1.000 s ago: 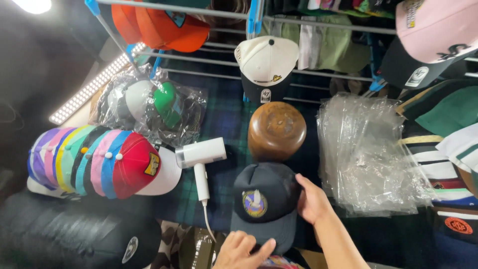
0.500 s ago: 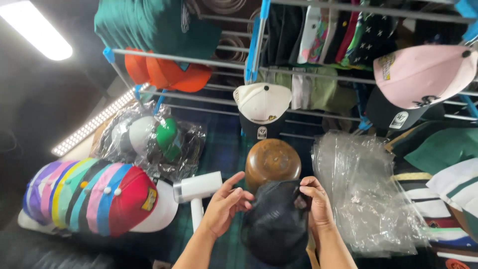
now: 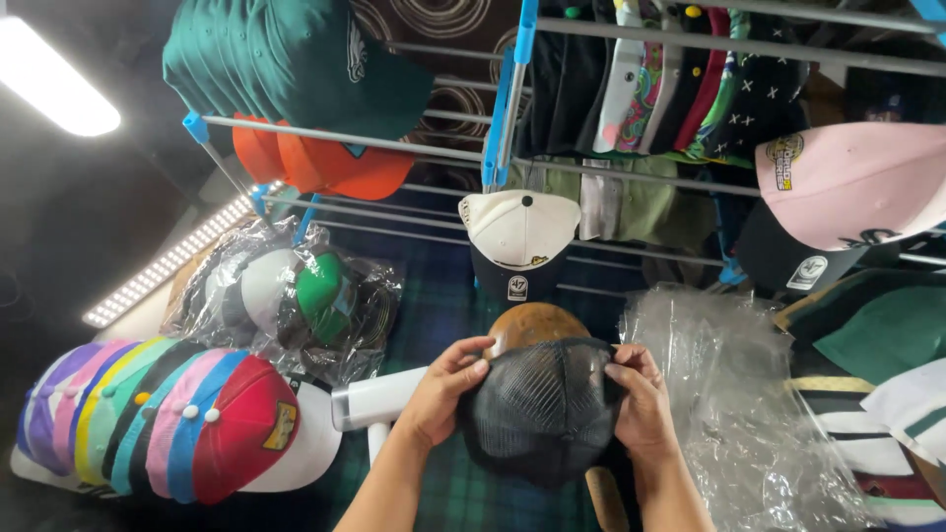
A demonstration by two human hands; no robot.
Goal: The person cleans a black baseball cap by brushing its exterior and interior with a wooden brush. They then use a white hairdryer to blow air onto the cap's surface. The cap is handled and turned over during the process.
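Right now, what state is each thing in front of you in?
Black mesh cap: held at both sides, partly over the wooden form.
Left hand: gripping the cap.
Right hand: gripping the cap.
Wooden form: upright, mostly covered.
Stacked caps: nested in a row.
Plastic bags: piled, empty.

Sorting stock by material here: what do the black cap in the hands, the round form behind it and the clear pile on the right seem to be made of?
Black cap: open mesh fabric, matte; its grid of small holes shows. Round form: probably wood, brown and smooth with a slight sheen, though it could be another material finished to look like it. Clear pile: thin plastic bags, glossy, crinkled and see-through.
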